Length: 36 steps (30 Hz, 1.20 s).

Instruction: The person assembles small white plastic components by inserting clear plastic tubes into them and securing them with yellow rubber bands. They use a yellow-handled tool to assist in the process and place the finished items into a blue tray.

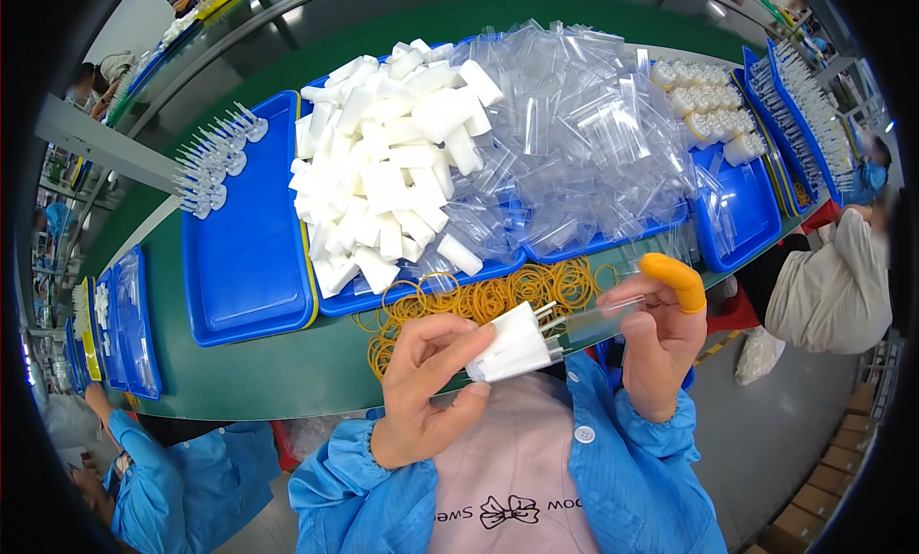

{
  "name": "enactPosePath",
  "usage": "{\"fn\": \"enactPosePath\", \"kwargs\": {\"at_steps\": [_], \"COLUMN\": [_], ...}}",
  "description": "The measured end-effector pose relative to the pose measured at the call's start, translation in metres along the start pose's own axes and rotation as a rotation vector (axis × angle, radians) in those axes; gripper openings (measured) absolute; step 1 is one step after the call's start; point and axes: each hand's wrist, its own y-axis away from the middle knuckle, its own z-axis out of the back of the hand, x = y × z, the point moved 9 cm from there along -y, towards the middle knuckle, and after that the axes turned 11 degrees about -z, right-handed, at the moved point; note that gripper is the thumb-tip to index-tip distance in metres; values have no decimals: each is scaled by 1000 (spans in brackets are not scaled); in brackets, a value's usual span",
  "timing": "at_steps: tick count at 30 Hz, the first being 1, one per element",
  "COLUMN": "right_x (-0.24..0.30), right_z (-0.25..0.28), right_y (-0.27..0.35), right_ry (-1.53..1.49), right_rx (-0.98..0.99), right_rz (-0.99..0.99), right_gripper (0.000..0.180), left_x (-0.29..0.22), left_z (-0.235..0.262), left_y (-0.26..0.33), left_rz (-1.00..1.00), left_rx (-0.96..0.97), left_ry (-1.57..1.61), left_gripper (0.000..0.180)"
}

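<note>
My left hand (421,391) grips a white foam-like block (517,348) between thumb and fingers, in front of my chest. Thin white prongs (546,315) stick out of its right end. In my right hand (661,348) a clear plastic sleeve (603,322) is pinched between thumb and fingers. The sleeve's left end is right at the prongs; whether it goes over them I cannot tell. An orange finger cot (676,280) covers my raised right index finger. Just beyond my hands lies a heap of yellow-brown rubber bands (512,288) on the green table (258,377).
Blue trays hold heaped white foam blocks (383,171) and clear sleeves (584,142). A blue tray (249,267) at left carries white pronged parts (220,157). At right are banded white bundles (708,104) and upright trays of pronged parts (795,123). Co-workers sit left (191,477) and right (828,281).
</note>
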Motion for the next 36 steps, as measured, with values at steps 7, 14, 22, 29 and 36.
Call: {"fn": "enactPosePath", "kwargs": {"at_steps": [7,14,22,29,36], "right_x": [-9,-13,3,-6,-1], "right_z": [-6,-7,-10,-7,-6], "right_y": [1,3,7,5,10], "right_ry": [-4,-94,-25,-21,54], "right_rx": [59,41,56,52,20], "right_rz": [-40,-102,92,-55,59], "right_gripper": [29,27,28,25,25], "left_x": [-1,-12,-15,-9,-2], "left_z": [-4,-6,-10,-17,-18], "left_y": [-2,-11,-12,-12,-9], "left_rz": [-25,-95,-81,-132,-55], "left_rx": [7,40,93,196,247], "left_ry": [28,-55,-104,-112,12], "left_gripper": [45,46,46,41,38]}}
